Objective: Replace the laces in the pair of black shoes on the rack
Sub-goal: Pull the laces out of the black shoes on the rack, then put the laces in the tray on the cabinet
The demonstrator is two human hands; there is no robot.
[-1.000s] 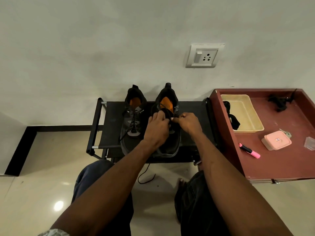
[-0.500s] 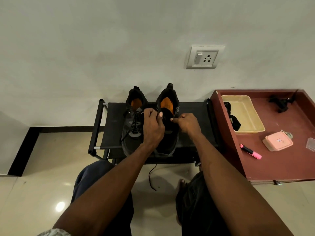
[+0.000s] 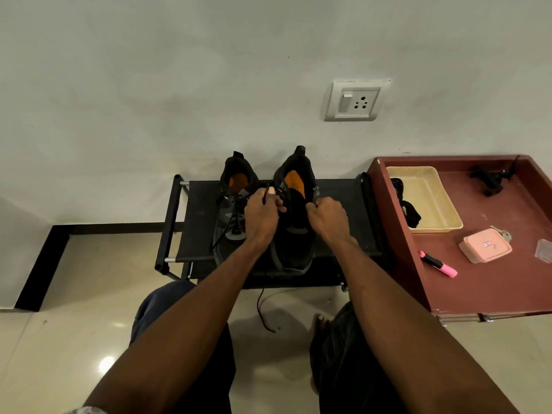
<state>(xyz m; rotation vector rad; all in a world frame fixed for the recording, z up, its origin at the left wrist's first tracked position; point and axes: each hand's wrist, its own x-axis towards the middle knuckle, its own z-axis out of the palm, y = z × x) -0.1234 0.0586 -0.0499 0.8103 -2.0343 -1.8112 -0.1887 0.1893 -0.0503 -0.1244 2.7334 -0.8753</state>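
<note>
Two hands worked the right shoe (image 3: 294, 222) on the rack (image 3: 197, 222): left hand (image 3: 262, 218) pinched a black lace (image 3: 265, 195); right hand (image 3: 327, 218) pinched the eyelet edge.

The scene is dimly and softly lit. A small glare spot is seen on the glossy floor (image 3: 106, 363) at lower left. Faint shadows are cast below the rack (image 3: 195, 222). Straight lines are bowed toward the edges by wide-angle distortion. Focus is held reasonably sharp throughout.

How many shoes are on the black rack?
2. The left shoe sits beside the left hand; the right shoe sits between both hands. Any lower shelf is hidden.
</note>
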